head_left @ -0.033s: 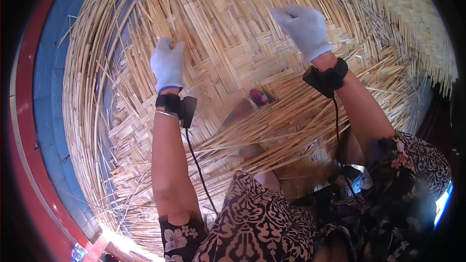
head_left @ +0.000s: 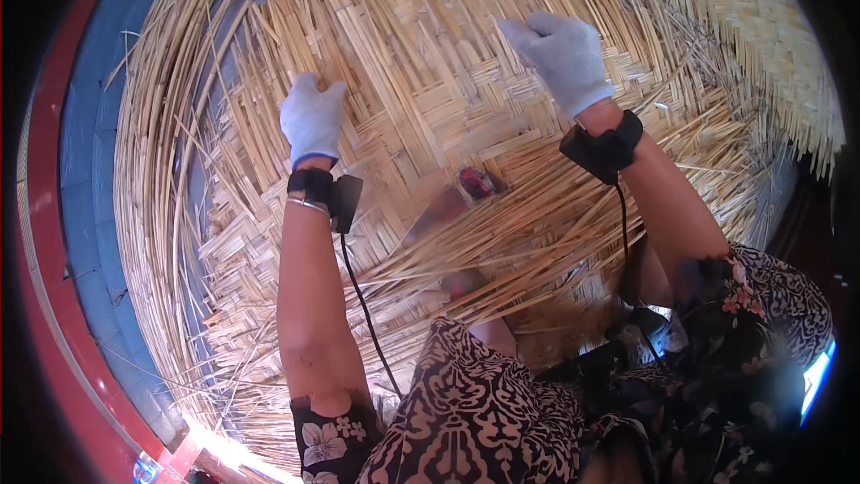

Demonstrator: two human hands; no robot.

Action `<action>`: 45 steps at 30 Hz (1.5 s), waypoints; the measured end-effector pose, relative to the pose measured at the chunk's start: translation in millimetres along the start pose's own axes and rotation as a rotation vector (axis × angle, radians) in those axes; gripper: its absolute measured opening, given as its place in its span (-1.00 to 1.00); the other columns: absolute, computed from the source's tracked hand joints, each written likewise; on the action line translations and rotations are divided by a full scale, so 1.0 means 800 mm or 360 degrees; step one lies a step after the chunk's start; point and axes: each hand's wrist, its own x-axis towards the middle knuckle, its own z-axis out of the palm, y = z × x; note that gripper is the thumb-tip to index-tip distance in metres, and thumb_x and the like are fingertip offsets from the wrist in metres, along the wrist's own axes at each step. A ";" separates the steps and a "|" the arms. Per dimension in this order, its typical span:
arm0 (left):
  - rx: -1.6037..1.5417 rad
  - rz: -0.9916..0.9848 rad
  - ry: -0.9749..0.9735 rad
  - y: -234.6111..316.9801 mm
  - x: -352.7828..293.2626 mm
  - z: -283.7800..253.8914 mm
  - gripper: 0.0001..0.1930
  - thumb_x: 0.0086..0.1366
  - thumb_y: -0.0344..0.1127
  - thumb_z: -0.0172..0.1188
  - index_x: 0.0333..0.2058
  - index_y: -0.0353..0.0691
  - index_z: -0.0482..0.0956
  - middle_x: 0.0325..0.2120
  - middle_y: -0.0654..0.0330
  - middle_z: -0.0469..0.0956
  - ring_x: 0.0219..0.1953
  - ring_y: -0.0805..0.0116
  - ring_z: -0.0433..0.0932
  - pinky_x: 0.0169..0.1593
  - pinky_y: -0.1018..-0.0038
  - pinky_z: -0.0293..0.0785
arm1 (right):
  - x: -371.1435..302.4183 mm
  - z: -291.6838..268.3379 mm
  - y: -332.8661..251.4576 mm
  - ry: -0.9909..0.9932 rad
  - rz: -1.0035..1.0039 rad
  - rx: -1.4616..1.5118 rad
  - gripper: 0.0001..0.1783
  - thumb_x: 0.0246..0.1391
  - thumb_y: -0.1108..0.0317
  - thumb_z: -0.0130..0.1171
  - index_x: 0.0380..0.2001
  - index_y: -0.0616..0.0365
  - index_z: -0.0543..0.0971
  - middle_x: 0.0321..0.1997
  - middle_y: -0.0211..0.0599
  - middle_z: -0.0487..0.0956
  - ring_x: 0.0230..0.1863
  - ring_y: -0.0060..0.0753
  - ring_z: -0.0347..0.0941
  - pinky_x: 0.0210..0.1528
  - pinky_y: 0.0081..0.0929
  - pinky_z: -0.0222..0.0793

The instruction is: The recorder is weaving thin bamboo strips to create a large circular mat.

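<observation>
Split reed strips (head_left: 376,45) fan away from a partly woven mat (head_left: 439,121) spread below me. My left hand (head_left: 311,118), in a white knit glove with a blue cuff, is closed at the lower end of upright strips on the mat's left. Its curled fingertips are partly hidden. Farther right and a little farther off, my gloved right hand (head_left: 566,58) is closed with its fingers pointing left among the strips; the fingertips are slightly blurred. Loose strips (head_left: 537,224) lie in a slanting band between my forearms and the weave.
A dark red object (head_left: 481,182) lies on the mat between my arms. Finished matting (head_left: 743,9) with a ragged edge rises at the far right. Blue tiles (head_left: 90,179) and a red border (head_left: 45,161) run along the left. Cables hang from dark wrist devices (head_left: 348,202).
My left hand has shifted very slightly right and toward me. The right hand has stayed almost in place.
</observation>
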 end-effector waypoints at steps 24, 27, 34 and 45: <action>-0.0776 -0.0552 -0.0727 -0.009 0.020 0.000 -0.70 0.02 -0.30 0.30 -0.27 -0.28 0.53 -0.51 0.31 0.49 -0.49 0.49 0.43 -0.41 0.53 0.38 | -0.013 0.027 0.019 -0.0037 0.0531 0.0707 -0.64 -0.04 0.13 0.15 -0.73 0.16 0.47 -0.74 -0.31 0.45 -0.70 -0.39 0.37 -0.61 -0.49 0.27; -0.0921 -0.0630 -0.0752 0.015 0.024 0.003 -0.75 0.02 -0.34 0.28 -0.31 -0.29 0.53 -0.52 0.30 0.50 -0.47 0.49 0.45 -0.39 0.53 0.38 | -0.005 0.039 0.014 -0.0175 0.0941 0.1371 -0.69 -0.03 0.18 0.11 -0.65 0.19 0.50 -0.71 -0.23 0.47 -0.65 -0.41 0.43 -0.55 -0.54 0.35; -0.1231 -0.0556 -0.0602 -0.006 0.014 0.017 -0.87 -0.08 -0.51 0.29 -0.50 -0.32 0.53 -0.61 0.36 0.46 -0.58 0.55 0.38 -0.46 0.58 0.31 | 0.037 0.100 -0.018 -0.0367 0.0945 0.0867 -0.61 0.05 0.12 -0.05 -0.48 0.29 0.51 -0.53 -0.06 0.54 -0.46 -0.21 0.51 -0.34 -0.34 0.44; -0.2142 -0.0685 -0.0703 0.035 0.024 -0.034 -0.31 0.35 0.13 -0.56 -0.14 -0.38 0.41 -0.25 -0.09 0.51 -0.18 0.10 0.50 -0.09 0.34 0.48 | 0.089 0.133 -0.023 -0.0993 -0.0121 -0.0505 -0.75 0.00 0.23 0.13 -0.32 0.18 0.52 -0.33 -0.01 0.52 -0.31 -0.08 0.51 -0.23 -0.37 0.46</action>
